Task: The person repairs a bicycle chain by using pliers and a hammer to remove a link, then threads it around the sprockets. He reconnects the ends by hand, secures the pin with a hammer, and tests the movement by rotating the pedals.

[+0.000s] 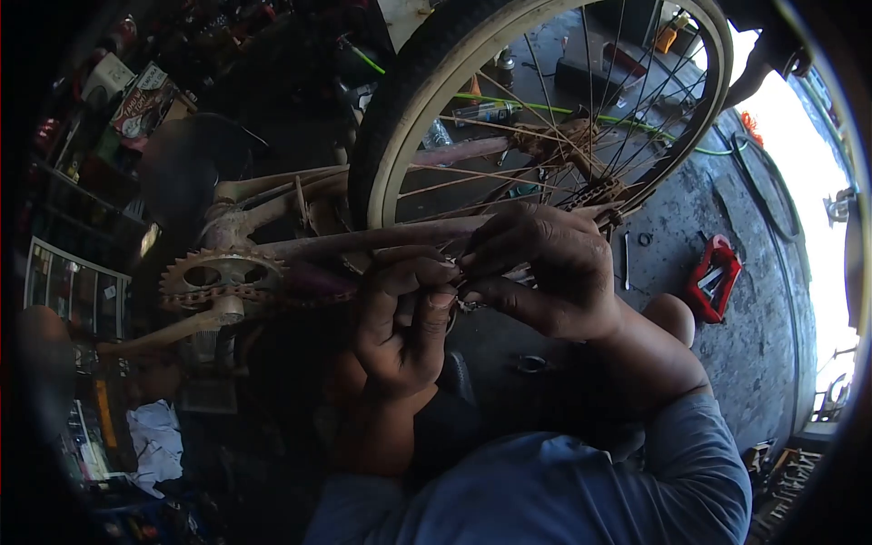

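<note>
In the head view, my left hand (404,313) is closed, thumb and fingers pinching a small metal piece that looks like part of the bicycle chain (470,302). My right hand (554,268) meets it fingertip to fingertip, also pinched on the chain; the exact link is mostly hidden. Both hands are just below the rusty frame tube (363,240) of a bicycle lying at an angle. To the left is the toothed chainring (222,277) with chain on it, and a crank arm (163,334). Above my hands stands the rear wheel (389,173) with rusty spokes and sprocket (599,193).
A red tray-like holder (714,280) with tools lies on the floor at right, near a thin wrench (626,261). A green hose (704,148) crosses behind the wheel. Crumpled white paper (154,443) and cluttered shelves are at left. Another person's arm (749,77) shows top right.
</note>
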A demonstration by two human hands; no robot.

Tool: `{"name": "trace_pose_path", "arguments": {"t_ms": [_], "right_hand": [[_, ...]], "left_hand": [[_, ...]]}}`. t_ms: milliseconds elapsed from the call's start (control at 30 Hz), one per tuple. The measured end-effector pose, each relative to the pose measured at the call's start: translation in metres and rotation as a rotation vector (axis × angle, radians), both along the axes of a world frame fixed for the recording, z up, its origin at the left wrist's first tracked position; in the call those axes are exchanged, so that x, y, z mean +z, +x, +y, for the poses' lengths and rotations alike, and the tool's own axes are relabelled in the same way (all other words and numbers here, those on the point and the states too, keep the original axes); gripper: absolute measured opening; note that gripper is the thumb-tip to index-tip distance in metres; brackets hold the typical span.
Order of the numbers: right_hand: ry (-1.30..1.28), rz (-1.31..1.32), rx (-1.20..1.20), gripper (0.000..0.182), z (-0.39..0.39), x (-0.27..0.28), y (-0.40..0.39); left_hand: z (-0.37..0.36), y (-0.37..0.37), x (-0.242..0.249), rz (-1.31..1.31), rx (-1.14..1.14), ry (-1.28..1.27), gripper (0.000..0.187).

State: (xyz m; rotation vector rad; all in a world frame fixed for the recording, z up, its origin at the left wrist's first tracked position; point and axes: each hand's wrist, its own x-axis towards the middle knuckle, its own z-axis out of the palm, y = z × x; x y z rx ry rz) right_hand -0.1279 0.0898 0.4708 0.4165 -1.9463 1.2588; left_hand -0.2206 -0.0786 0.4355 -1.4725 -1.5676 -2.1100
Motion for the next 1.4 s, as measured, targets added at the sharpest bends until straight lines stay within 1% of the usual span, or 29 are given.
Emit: {"name": "trace_pose_path", "arguments": {"t_ms": [133,200,300,433,500,533,633,667,733,767,833,867,900,933,1000,1033,1100,1133,1200,1267,1300,1333,1400], "right_hand": [[-0.007,-0.009,0.055,0.023,0.004,-0.005,0.0],[0.079,0.006,0.029,0.023,0.004,-0.004,0.0],[0.087,0.021,0.025,0.024,0.001,-0.005,-0.003],[0.02,-0.022,0.062,0.021,-0.002,-0.007,-0.009],[0.058,-0.022,-0.017,0.023,-0.006,-0.008,-0.011],[0.056,-0.011,0.018,0.023,-0.007,-0.009,-0.011],[0.088,-0.054,-0.022,0.023,-0.01,-0.007,-0.011],[0.089,-0.05,-0.003,0.023,-0.011,-0.006,-0.013],[0.104,-0.037,-0.033,0.022,-0.015,-0.005,-0.012],[0.099,-0.027,-0.02,0.02,-0.015,-0.006,-0.015],[0.067,-0.014,-0.024,0.02,-0.017,-0.005,-0.017],[0.038,0.001,-0.038,0.019,-0.018,-0.005,-0.018],[0.033,-0.003,-0.029,0.019,-0.016,-0.003,-0.018],[0.027,-0.007,-0.025,0.019,-0.015,-0.002,-0.019],[0.046,0.064,-0.054,0.018,-0.011,0.001,-0.019],[0.027,0.046,-0.034,0.017,-0.01,0.004,-0.017],[0.026,0.04,-0.03,0.017,-0.01,0.002,-0.016],[0.029,0.031,-0.024,0.017,-0.012,0.002,-0.017],[0.033,0.022,-0.014,0.016,-0.015,0.001,-0.018],[0.05,0.018,-0.001,0.015,-0.017,0.0,-0.017],[0.03,0.005,-0.012,0.014,-0.017,-0.001,-0.017],[0.012,-0.007,-0.024,0.014,-0.017,-0.001,-0.016],[-0.006,-0.006,-0.014,0.013,-0.017,0.001,-0.013]], "left_hand": [[-0.005,-0.003,-0.005,-0.012,-0.028,-0.017,0.017],[-0.002,0.002,-0.002,-0.081,-0.047,0.047,0.017],[-0.012,0.0,-0.003,-0.097,0.01,-0.034,0.017],[-0.012,-0.003,-0.004,-0.077,0.063,-0.031,0.014],[-0.011,-0.003,-0.004,-0.157,-0.043,0.03,0.012],[-0.012,-0.004,-0.002,-0.148,-0.008,0.03,0.012],[-0.016,-0.005,0.0,-0.12,0.005,-0.024,0.013],[-0.019,-0.007,0.001,-0.117,0.024,-0.022,0.013],[-0.022,-0.009,0.002,-0.039,0.056,-0.053,0.014],[-0.029,-0.011,0.008,0.114,0.148,-0.106,0.014],[-0.048,-0.009,0.013,0.123,0.389,-0.06,0.013],[-0.05,-0.015,0.015,0.148,0.456,0.165,0.012],[-0.059,-0.024,0.016,0.109,0.558,0.302,0.013],[-0.069,-0.022,0.023,-0.106,0.505,0.462,0.016],[-0.091,-0.02,0.013,-0.305,0.44,0.524,0.013],[-0.096,-0.015,0.001,-0.301,0.44,0.524,0.013],[-0.103,-0.008,-0.027,-0.225,0.891,-0.163,0.023],[-0.1,-0.012,-0.036,-0.118,0.894,-0.185,0.035],[-0.1,-0.017,-0.038,-0.059,0.948,-0.267,0.037],[-0.098,-0.023,-0.026,-0.005,1.02,-0.381,0.029],[-0.091,-0.022,-0.015,0.066,1.114,-0.393,0.023],[-0.094,-0.033,-0.026,0.1,1.141,-0.379,0.021],[-0.085,-0.031,-0.022,0.143,1.176,-0.341,0.02]]}}
